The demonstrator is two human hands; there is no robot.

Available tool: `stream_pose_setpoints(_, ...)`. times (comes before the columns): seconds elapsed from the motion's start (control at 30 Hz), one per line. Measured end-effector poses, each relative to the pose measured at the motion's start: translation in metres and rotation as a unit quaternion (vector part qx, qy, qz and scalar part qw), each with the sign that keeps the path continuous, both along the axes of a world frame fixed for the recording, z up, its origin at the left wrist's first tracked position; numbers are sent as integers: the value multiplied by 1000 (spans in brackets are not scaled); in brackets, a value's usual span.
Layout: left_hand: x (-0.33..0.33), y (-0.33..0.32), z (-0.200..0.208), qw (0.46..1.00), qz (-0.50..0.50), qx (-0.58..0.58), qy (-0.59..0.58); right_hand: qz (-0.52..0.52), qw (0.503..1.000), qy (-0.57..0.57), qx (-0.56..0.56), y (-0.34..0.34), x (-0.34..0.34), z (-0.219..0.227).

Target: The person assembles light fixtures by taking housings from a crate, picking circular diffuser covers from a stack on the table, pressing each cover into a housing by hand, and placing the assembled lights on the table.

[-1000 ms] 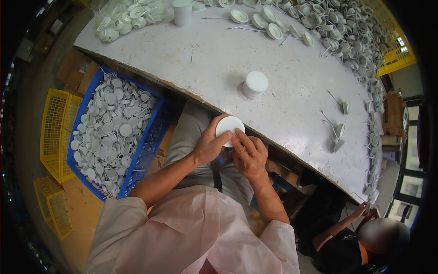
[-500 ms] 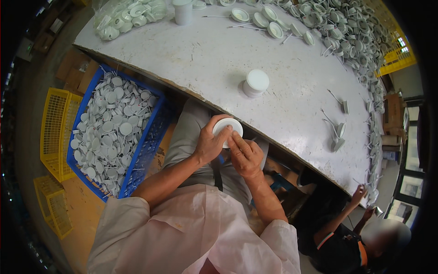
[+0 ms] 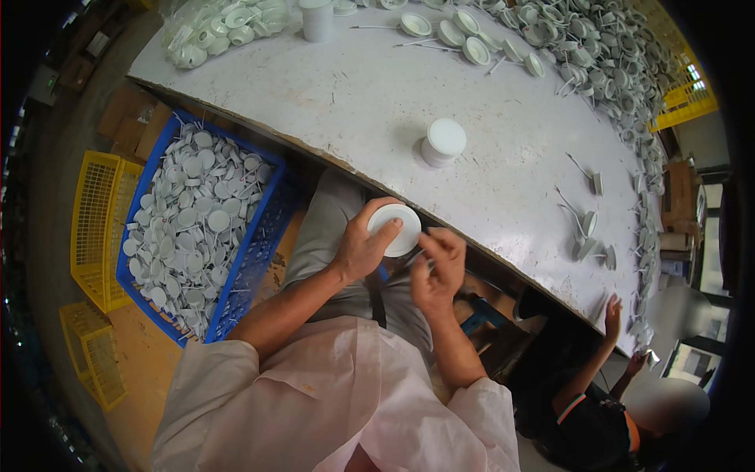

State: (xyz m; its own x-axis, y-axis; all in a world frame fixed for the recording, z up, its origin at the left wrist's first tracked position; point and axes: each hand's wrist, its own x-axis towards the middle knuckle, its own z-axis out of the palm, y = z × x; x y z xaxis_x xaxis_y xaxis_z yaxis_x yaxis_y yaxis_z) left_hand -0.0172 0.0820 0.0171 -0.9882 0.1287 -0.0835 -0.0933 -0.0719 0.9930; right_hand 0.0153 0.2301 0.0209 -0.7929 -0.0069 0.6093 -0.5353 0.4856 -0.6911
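Note:
My left hand point(image 3: 366, 240) grips a white round disc with a raised rim point(image 3: 405, 228) over my lap, just below the table's edge. The thumb lies on the disc's face and the fingers go round its side, partly hidden. To the right of the disc, my right hand point(image 3: 439, 271) is raised with its fingers bent and apart. I see nothing in it, and it is slightly blurred. Past the edge, on the table point(image 3: 346, 118), stands a white cylinder with a round top point(image 3: 445, 141).
A blue crate point(image 3: 271, 193) full of white round parts with wires is at my left, by yellow baskets point(image 3: 98, 228). Similar parts are heaped point(image 3: 605, 59) along the table's far right side. Another white cylinder point(image 3: 317, 20) stands far back. A co-worker point(image 3: 594, 421) sits lower right.
My right hand has come off the disc and moved right, its fingers spreading. The left hand keeps its hold. Another wired part lies on the table near the co-worker, whose hand has risen.

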Motion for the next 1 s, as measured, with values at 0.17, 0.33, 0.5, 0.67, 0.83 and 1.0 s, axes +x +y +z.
stream_pose_setpoints(0.17,0,-3,2,999,-40,-26,26,-13,849,-386,-362,1,-12,8)
stream_pose_setpoints(0.33,3,-4,0,995,-42,-58,74,18,842,-417,-341,-2,-14,3)
stream_pose_setpoints(0.5,1,0,-2,994,-80,-54,44,18,834,-418,-359,2,-10,-9)
stream_pose_setpoints(0.67,-1,-12,-13,995,-95,1,-19,0,837,-436,-332,-10,-11,-23)
stream_pose_setpoints(0.83,-5,-53,-41,1000,-27,-3,-5,-13,875,-382,-298,6,-15,-9)
stream_pose_setpoints(1.0,-23,-218,-92,935,297,-193,7,-397,905,-13,154,159,-33,-7)
